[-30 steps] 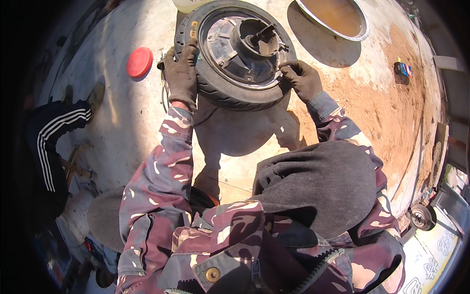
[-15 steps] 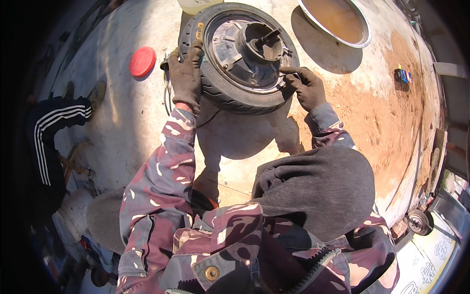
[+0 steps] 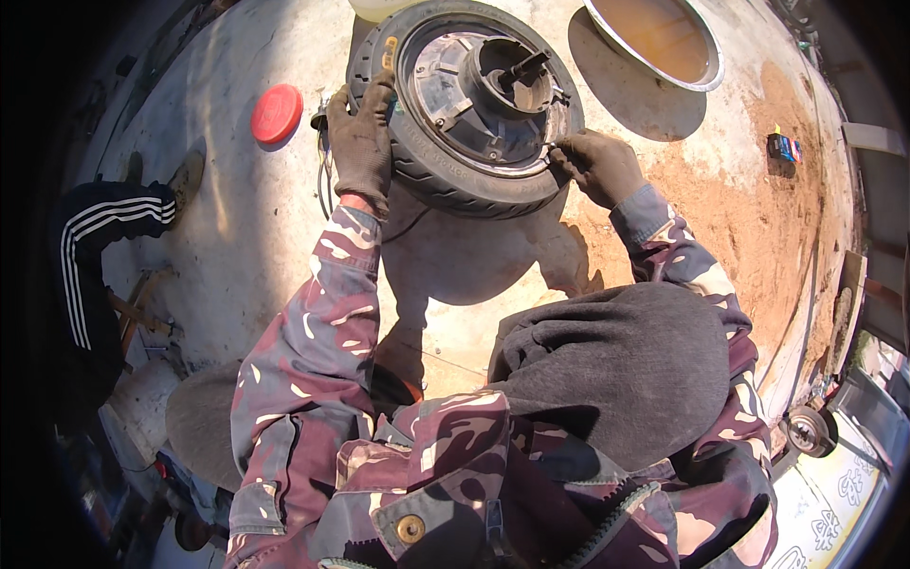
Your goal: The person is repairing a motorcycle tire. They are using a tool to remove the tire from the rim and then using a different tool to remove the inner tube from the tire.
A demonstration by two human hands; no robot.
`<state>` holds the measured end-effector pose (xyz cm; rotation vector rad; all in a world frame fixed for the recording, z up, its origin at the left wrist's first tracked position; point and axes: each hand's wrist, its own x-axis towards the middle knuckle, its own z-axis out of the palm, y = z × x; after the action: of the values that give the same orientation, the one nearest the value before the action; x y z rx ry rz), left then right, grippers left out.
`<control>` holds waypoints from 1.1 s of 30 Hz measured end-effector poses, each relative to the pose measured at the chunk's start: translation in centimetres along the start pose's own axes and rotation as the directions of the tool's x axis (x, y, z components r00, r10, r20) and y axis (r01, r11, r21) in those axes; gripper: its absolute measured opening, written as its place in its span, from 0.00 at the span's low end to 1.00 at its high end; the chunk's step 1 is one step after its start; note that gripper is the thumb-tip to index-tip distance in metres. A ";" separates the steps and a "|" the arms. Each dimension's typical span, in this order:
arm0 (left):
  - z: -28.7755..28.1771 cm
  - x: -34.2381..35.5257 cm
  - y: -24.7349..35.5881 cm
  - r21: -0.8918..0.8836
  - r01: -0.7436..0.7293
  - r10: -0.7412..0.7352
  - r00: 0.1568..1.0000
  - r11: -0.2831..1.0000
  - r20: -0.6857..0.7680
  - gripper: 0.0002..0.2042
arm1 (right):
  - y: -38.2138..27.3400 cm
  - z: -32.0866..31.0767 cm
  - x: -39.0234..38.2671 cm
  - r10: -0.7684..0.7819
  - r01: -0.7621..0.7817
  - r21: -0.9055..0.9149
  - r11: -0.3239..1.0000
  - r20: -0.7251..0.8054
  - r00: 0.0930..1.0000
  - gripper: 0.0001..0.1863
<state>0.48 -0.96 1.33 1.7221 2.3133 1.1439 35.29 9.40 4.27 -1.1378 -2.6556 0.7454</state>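
A black tire (image 3: 445,180) on a motor wheel lies tilted in front of me. Its hub (image 3: 445,90) has a silver-grey bolted cover, and a drum (image 3: 517,81) with an axle sticks up from it. My left hand (image 3: 363,147), in a brown glove, grips the tire's left side with the fingers along the sidewall. My right hand (image 3: 599,166), gloved too, is closed in a pinch at the rim's lower right edge. Whatever sits between its fingertips is mostly hidden. Dark cables (image 3: 324,171) hang beside my left hand.
A red round lid (image 3: 277,114) lies left of the wheel. At the upper right stands a metal basin (image 3: 654,43) of brownish water, with a small blue box (image 3: 783,147) farther right. A person's leg in striped trousers (image 3: 114,213) is at the left. Another wheel part (image 3: 810,431) lies lower right.
My right hand has shifted slightly right and turned, and the thin metal piece that showed at its fingertips is now mostly covered. My left hand keeps its place on the tire.
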 end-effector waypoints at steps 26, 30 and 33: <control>0.0 0.0 0.0 -0.027 0.042 -0.042 0.999 0.999 0.006 0.27 | 1.2 -0.2 2.1 -0.223 0.235 -0.195 0.952 0.080 0.972 0.07; -0.2 0.0 0.2 -0.025 0.013 -0.014 1.000 1.000 -0.011 0.29 | 1.2 -0.5 2.3 -0.233 0.247 -0.184 0.951 0.096 0.968 0.06; -0.1 0.0 0.2 -0.083 0.043 -0.044 0.999 0.996 -0.005 0.29 | 0.9 -0.8 2.5 -0.268 0.283 -0.224 0.933 0.094 0.959 0.06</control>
<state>0.59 -0.97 1.47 1.6341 2.2617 1.2214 34.37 12.08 4.35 -0.7679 -2.9325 0.4299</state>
